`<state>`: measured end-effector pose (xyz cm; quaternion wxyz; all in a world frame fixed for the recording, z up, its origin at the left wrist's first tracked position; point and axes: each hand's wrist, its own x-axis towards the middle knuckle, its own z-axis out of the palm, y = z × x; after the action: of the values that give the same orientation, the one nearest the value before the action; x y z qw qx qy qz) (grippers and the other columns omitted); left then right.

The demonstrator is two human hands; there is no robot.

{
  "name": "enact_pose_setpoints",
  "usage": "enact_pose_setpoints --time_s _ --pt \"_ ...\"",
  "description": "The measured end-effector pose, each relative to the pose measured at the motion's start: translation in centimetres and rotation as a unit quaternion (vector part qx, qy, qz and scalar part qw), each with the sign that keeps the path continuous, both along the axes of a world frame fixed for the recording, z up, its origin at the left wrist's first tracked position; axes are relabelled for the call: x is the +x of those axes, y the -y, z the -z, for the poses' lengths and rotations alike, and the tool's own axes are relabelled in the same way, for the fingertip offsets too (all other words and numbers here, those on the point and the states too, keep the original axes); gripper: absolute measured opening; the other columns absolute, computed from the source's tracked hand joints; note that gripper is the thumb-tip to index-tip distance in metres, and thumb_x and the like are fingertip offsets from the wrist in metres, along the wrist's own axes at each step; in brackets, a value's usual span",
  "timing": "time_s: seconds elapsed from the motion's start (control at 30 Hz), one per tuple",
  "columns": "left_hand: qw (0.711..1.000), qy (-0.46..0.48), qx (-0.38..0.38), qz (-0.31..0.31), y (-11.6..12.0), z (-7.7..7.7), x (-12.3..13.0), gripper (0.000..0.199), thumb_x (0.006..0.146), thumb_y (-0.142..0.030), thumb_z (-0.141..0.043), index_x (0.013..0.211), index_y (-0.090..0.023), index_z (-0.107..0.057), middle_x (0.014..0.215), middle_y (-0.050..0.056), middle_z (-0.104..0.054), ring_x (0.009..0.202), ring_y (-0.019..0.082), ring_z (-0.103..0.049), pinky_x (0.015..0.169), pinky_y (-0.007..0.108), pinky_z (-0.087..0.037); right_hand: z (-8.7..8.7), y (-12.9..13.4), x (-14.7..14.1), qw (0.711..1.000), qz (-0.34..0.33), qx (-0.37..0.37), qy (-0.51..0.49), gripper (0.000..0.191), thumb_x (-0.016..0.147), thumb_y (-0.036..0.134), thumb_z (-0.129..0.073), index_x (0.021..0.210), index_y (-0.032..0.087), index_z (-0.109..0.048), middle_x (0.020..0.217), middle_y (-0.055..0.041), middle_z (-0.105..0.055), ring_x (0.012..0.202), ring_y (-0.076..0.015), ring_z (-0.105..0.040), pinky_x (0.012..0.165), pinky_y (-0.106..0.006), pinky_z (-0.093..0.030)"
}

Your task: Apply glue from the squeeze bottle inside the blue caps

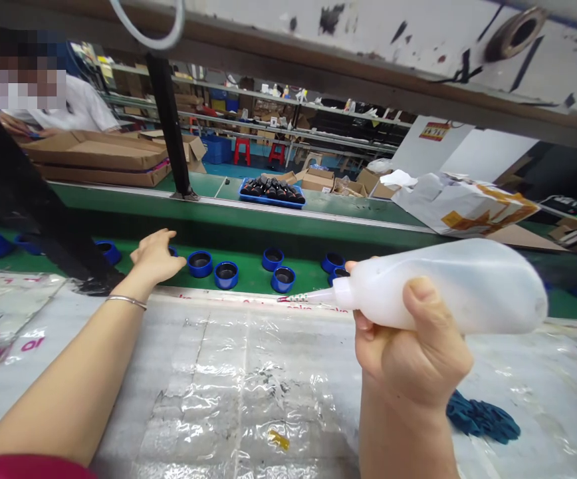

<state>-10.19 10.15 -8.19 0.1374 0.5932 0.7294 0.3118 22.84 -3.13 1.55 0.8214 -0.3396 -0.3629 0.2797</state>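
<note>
White squeeze bottle (pixel 448 286) half hidden by the right hand (pixel 411 352).

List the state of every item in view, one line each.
left hand: open, reaching forward
right hand: closed around the bottle
white squeeze bottle: held on its side, nozzle pointing left
blue cups: upright, open-topped
blue tray: full of black items
plastic sheet: wrinkled, spread flat
blue gloves: crumpled in a heap
cardboard boxes: stacked flat
</note>
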Motion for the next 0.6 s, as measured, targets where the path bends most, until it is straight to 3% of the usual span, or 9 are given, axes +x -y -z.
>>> enact_pose_setpoints --time_s 0.13,0.23,0.33,0.4,0.5,0.6 --pt "0.997 -0.067 -0.033 0.005 0.1 0.9 2.0 0.065 0.058 -0.029 -0.081 0.122 -0.025 -0.069 0.164 0.012 -0.047 0.157 0.046 -0.022 0.125 0.063 -0.011 0.0 0.0 0.0 1.0 -0.007 -0.004 0.003 0.027 0.066 0.032 -0.079 0.084 0.016 -0.069 0.063 0.0009 -0.06 0.04 -0.0117 -0.05 0.027 -0.021 -0.031" --pt "0.995 -0.084 -0.045 -0.006 0.4 1.1 2.8 0.052 0.063 -0.035 -0.084 0.113 -0.026 -0.072 0.161 0.013 -0.051 0.157 0.048 -0.02 0.123 0.067 -0.01 0.0 0.0 0.0 1.0 -0.012 -0.008 -0.004 0.029 0.065 0.032 -0.08 0.085 0.015 -0.069 0.063 0.0004 -0.06 0.04 -0.012 -0.051 0.027 -0.021 -0.032" --pt "0.996 -0.078 -0.028 -0.028 0.7 0.4 3.0 0.052 0.068 -0.033 -0.081 0.116 -0.022 -0.067 0.158 0.016 -0.053 0.157 0.046 -0.019 0.121 0.065 -0.016 -0.1 -0.1 0.0 1.0 -0.009 -0.006 -0.01 0.028 0.064 0.033 -0.08 0.083 0.015 -0.068 0.063 0.0007 -0.06 0.04 -0.0118 -0.051 0.027 -0.021 -0.032" --pt "0.998 -0.056 -0.018 -0.034 0.9 -0.6 3.1 0.057 0.068 -0.031 -0.079 0.121 -0.021 -0.06 0.15 0.019 -0.058 0.151 0.046 -0.033 0.117 0.06 -0.029 -0.1 -0.1 0.1 1.0 -0.005 -0.004 -0.011 0.027 0.064 0.032 -0.079 0.082 0.015 -0.067 0.063 0.0012 -0.059 0.039 -0.0112 -0.049 0.027 -0.021 -0.031" --pt "1.0 0.003 -0.017 -0.012 1.3 -2.2 3.5 0.061 0.065 -0.033 -0.079 0.12 -0.02 -0.055 0.126 0.017 -0.069 0.122 0.042 -0.063 0.1 0.052 -0.049 -0.1 -0.2 0.2 1.0 -0.004 -0.001 -0.011 0.027 0.064 0.032 -0.078 0.083 0.016 -0.067 0.062 0.0017 -0.058 0.038 -0.0111 -0.048 0.026 -0.021 -0.03" --pt "0.996 0.07 -0.013 0.059 2.4 -3.6 5.0 0.06 0.061 -0.037 -0.082 0.112 -0.022 -0.054 0.112 0.01 -0.072 0.105 0.036 -0.069 0.093 0.046 -0.053 -0.1 -0.2 0.1 1.0 -0.006 -0.006 -0.016 0.031 0.063 0.033 -0.079 0.086 0.015 -0.067 0.063 0.0011 -0.059 0.039 -0.0123 -0.05 0.026 -0.022 -0.03"
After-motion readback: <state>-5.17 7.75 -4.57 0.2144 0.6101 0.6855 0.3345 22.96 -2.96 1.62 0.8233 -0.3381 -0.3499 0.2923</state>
